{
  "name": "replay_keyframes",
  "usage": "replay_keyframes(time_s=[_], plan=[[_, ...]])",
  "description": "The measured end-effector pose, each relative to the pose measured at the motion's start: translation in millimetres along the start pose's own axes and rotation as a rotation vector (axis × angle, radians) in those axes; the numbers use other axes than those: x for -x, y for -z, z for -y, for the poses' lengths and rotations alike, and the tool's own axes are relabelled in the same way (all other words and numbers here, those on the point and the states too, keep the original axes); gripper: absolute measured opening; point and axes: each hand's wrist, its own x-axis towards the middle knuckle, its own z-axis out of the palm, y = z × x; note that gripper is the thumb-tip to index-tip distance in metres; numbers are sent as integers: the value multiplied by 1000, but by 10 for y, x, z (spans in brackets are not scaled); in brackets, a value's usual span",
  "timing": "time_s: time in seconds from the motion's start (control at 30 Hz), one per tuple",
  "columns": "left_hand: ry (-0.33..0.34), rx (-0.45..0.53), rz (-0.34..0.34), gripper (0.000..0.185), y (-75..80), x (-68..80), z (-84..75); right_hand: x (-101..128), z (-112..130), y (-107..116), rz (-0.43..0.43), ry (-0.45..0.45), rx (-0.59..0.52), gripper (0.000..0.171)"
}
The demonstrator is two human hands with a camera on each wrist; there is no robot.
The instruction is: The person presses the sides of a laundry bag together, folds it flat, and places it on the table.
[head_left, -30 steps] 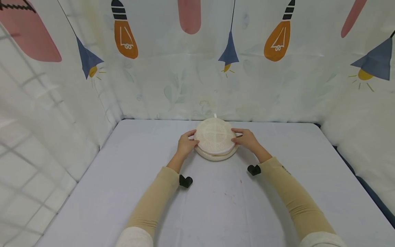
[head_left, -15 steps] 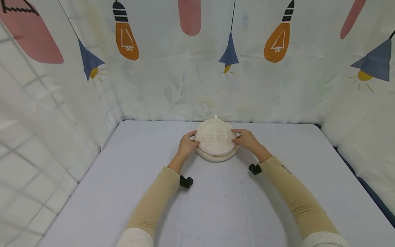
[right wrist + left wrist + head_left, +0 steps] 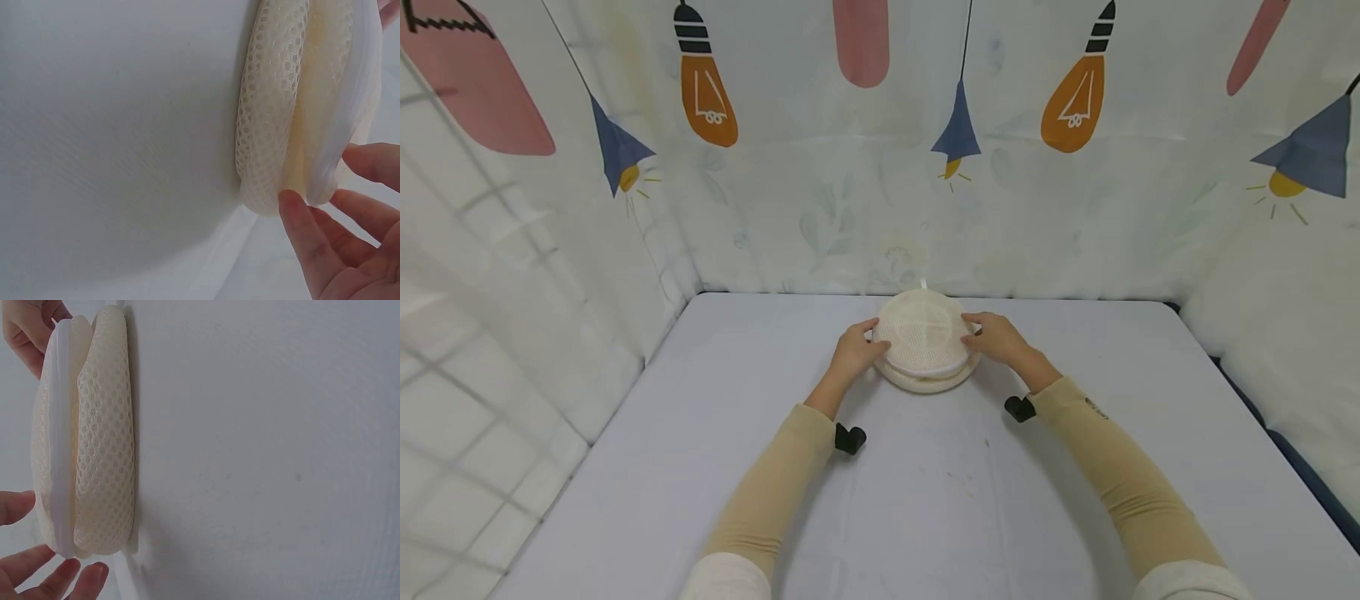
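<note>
Mesh pouch: a round, cream mesh pouch (image 3: 924, 343) lies flat on the table (image 3: 925, 500) near its far edge, at the middle; the wrist views show two padded mesh layers with a white band along the upper one.
Left hand: the left hand (image 3: 854, 352) holds the pouch's left rim, fingers curled onto the edge; in the left wrist view its fingertips (image 3: 59, 575) lie just beside the white band.
Right hand: the right hand (image 3: 996, 337) holds the right rim, fingers curled over the upper layer; its thumb (image 3: 303, 228) touches the lower mesh layer.
Sleeves: both forearms wear tan sleeves (image 3: 775, 492).
Surroundings: a curtain (image 3: 880, 142) printed with bulbs and lamps hangs behind the table.
</note>
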Motion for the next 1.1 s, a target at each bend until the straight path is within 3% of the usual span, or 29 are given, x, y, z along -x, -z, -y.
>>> replay_keyframes(time_s=[0.2,0.4,0.6,0.8,1.1], plan=[[-25,-112,21,64,22,26,-42,40,21,-11,-13,46,32,57],[-77,-244,34,71,-3,-8,-19,34,66,-16,-13,93,158,61],[-139,-446,69,72,15,-16,-19,46,73,-31,-25,144,229,63],[-234,-629,93,71,45,-29,-13,66,60,-45,-31,175,247,63],[-355,-763,122,70,18,-53,-37,38,27,-107,-26,207,224,71]])
